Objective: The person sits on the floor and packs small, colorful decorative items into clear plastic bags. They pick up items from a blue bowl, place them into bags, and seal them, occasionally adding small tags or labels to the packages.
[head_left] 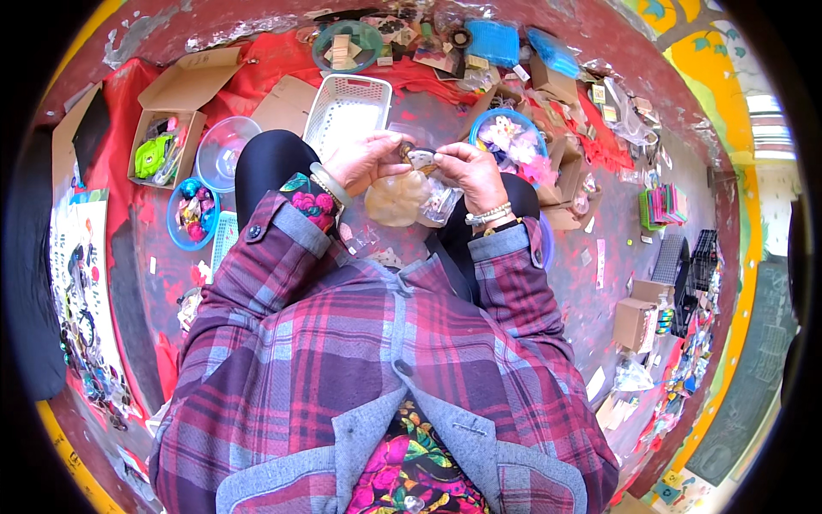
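In front of my lap, my left hand (368,163) and my right hand (473,174) are both closed on a small dark-edged, white-speckled piece (420,159). Its brownish end lies in the left fingers, and the right thumb and fingertips pinch the other end; its kind is too small to make out. Just under the hands is a smooth, round cream-coloured thing (398,200), with clear plastic packets (439,204) beside it. Another clear packet (358,236) lies by my left wrist.
A white basket (313,128) stands beyond my left knee. Left of it are a clear tub (200,157), a blue bowl of colourful pieces (217,224) and an open carton (202,120). To the right are a blue-rimmed basin of pale fabric pieces (541,141) and cardboard boxes (634,325).
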The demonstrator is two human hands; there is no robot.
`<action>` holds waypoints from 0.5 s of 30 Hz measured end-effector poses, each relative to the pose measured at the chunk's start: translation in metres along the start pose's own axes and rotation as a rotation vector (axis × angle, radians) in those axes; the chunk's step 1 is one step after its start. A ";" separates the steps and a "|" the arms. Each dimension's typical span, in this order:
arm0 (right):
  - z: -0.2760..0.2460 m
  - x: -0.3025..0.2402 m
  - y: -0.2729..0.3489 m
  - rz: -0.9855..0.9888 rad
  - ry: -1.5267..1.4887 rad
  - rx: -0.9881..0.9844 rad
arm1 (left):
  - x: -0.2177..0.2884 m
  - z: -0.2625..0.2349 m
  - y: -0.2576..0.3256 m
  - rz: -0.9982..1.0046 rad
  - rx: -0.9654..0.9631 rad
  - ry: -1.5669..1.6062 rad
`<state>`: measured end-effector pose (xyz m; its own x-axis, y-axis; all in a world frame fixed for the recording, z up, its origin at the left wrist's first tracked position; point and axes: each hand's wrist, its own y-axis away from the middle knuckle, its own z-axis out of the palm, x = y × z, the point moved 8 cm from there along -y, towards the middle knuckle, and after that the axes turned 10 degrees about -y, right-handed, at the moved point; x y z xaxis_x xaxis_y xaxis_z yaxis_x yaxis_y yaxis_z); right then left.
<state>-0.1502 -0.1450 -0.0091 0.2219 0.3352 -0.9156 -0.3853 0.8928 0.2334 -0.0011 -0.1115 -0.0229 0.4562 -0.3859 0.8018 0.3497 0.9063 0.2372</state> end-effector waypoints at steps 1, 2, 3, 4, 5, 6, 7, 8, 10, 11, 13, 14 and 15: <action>0.000 0.001 0.000 0.020 -0.030 0.002 | 0.001 0.001 0.001 0.005 0.005 0.026; 0.001 0.001 0.001 0.041 -0.061 0.005 | 0.002 0.002 0.002 0.010 0.011 0.052; 0.001 0.001 0.002 0.062 -0.092 0.009 | 0.003 0.002 0.002 0.013 0.005 0.065; 0.000 0.002 0.002 0.063 -0.112 0.021 | 0.004 0.001 0.003 0.016 -0.002 0.078; -0.002 0.002 0.001 0.065 -0.132 0.033 | 0.005 0.001 0.003 0.019 -0.008 0.092; -0.002 0.001 0.001 0.065 -0.151 0.046 | 0.004 -0.001 0.003 0.013 -0.013 0.102; -0.002 -0.001 0.001 0.033 -0.151 0.065 | 0.003 -0.003 0.002 0.008 -0.017 0.112; -0.001 -0.003 0.002 0.001 -0.150 0.084 | 0.002 -0.004 0.001 0.002 -0.022 0.122; -0.001 -0.008 0.004 -0.069 -0.106 0.111 | 0.001 -0.005 0.000 0.006 -0.027 0.143; -0.001 -0.011 0.004 -0.106 -0.063 0.117 | 0.001 -0.005 0.000 0.007 -0.029 0.154; -0.001 -0.015 0.004 -0.159 -0.010 0.119 | 0.002 -0.004 0.001 -0.005 -0.011 0.167; -0.001 -0.015 0.003 -0.175 0.000 0.115 | 0.002 -0.003 0.002 -0.012 -0.002 0.173; -0.001 -0.016 0.003 -0.190 0.010 0.111 | 0.001 -0.003 0.002 -0.007 -0.015 0.171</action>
<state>-0.1560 -0.1481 0.0055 0.2718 0.1549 -0.9498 -0.2359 0.9676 0.0903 0.0027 -0.1111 -0.0232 0.5857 -0.4165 0.6953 0.3646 0.9016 0.2329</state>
